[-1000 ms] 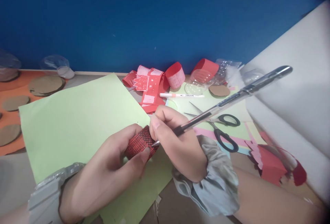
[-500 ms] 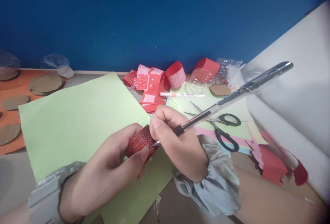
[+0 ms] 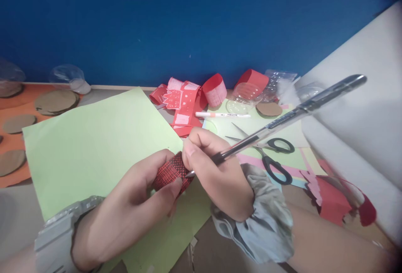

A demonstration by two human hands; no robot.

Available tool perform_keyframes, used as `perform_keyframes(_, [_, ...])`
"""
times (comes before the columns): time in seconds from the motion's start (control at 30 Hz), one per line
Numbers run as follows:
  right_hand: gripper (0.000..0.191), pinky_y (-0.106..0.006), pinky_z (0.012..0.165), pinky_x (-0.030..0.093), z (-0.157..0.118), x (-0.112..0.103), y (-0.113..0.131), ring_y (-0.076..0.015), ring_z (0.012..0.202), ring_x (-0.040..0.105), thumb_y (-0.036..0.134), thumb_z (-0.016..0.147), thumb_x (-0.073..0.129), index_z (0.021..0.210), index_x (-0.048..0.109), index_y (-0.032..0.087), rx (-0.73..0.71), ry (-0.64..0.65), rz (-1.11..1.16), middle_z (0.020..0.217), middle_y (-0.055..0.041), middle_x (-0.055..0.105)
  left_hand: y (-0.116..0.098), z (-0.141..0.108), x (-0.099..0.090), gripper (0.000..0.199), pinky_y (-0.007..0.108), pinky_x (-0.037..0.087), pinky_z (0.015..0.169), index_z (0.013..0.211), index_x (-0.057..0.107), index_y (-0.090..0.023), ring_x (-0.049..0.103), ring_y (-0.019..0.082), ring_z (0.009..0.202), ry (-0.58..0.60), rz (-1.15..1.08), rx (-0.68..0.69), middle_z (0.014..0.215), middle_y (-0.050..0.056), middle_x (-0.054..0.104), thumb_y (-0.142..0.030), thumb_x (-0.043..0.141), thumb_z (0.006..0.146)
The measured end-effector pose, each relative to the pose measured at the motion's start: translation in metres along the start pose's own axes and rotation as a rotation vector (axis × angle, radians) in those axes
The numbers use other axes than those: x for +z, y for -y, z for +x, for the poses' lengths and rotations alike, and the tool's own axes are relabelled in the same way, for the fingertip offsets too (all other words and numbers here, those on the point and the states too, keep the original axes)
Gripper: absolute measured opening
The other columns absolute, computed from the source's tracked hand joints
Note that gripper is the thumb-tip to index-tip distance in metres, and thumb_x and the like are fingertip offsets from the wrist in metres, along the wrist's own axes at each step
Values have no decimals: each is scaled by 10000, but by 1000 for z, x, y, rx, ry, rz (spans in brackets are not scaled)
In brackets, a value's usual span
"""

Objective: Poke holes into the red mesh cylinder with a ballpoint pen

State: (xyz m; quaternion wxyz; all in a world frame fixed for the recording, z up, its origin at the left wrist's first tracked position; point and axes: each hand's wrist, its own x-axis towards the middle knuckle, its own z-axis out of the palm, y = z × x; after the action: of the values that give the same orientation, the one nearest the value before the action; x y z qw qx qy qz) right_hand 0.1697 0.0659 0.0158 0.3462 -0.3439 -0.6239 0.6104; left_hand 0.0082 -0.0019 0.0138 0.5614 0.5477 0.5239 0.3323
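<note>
My left hand (image 3: 141, 199) is closed around a small red paper piece (image 3: 169, 171) covered in a black crosshatched grid, thumb on its near face. In my right hand (image 3: 213, 168) is a clear-barrelled black pen (image 3: 266, 127), slanting up to the right. Its metal tip touches the right part of the red piece, close to my left thumb. Both hands are above a large light green paper sheet (image 3: 103, 139). The far side of the red piece is hidden by my fingers.
Black-handled scissors (image 3: 276, 168) lie spread on coloured sheets to the right, near a white marker (image 3: 222, 115). Red paper cutouts (image 3: 185, 105) sit by the blue wall. Cardboard discs (image 3: 56, 101) rest on orange paper at left. Red scraps (image 3: 333, 199) lie at right.
The pen's upper end has tipped slightly to the right, its tip still on the red paper piece. Both hands keep nearly the same place and hold.
</note>
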Motion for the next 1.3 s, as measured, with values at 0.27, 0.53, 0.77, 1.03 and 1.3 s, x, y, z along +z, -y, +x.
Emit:
perform_keyframes(0.27, [360,-262,517,291,0,0,0,-110,555,321,251,976,536,670,346,233,18,-1,-6,600,62,315,-3,0,0,317,245,461,655,724,511,-225,551,150,660,-22,16,41,695,-35,559,-270,473,1036])
perform_keyframes(0.53, [360,-255,504,279,1,1,3,-104,542,318,222,960,535,659,338,234,3,8,-3,585,66,309,0,1,0,373,229,466,706,705,529,-223,570,147,700,-15,-31,76,720,-28,574,-231,410,1059])
perform_keyframes(0.77, [345,-266,525,290,0,-1,1,-112,558,333,173,937,523,655,334,234,-16,3,-15,595,60,322,0,-1,0,366,220,459,705,727,534,-227,562,142,704,-8,-20,76,732,-35,563,-230,403,1069])
perform_keyframes(1.03, [338,-258,530,286,2,-1,-2,-103,567,323,156,956,514,669,349,227,-15,34,22,610,65,329,3,1,0,364,219,459,704,744,535,-224,560,139,705,8,-17,96,735,-35,563,-247,397,1080])
perform_keyframes(1.3, [345,-255,526,283,1,-2,-1,-104,571,328,149,943,516,655,343,226,-20,18,21,598,65,322,3,-1,-1,370,211,461,716,733,534,-226,580,136,731,18,0,79,746,-40,572,-238,394,1076])
